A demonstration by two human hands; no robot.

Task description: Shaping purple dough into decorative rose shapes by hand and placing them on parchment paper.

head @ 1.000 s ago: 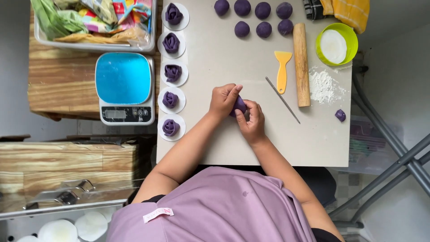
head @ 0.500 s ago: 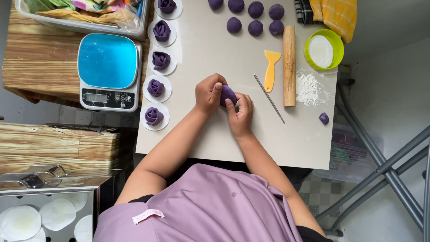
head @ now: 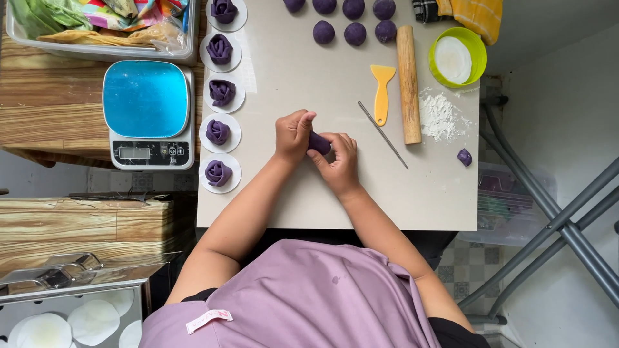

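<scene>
Head view: two hands, frame centre
Left hand (head: 293,134): pinching purple dough piece (head: 318,142)
Right hand (head: 338,158): pinching same piece
Dough roses (head: 218,132): five
Dough balls (head: 324,31): seven

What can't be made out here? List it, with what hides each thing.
Head view only:
- Purple dough piece: mostly covered by the left hand and right hand; its shape is unclear.
- Top dough balls: cut by the upper edge.
- Scale display: too small to read.
- Bin contents: cut by the edge, jumbled.
</scene>
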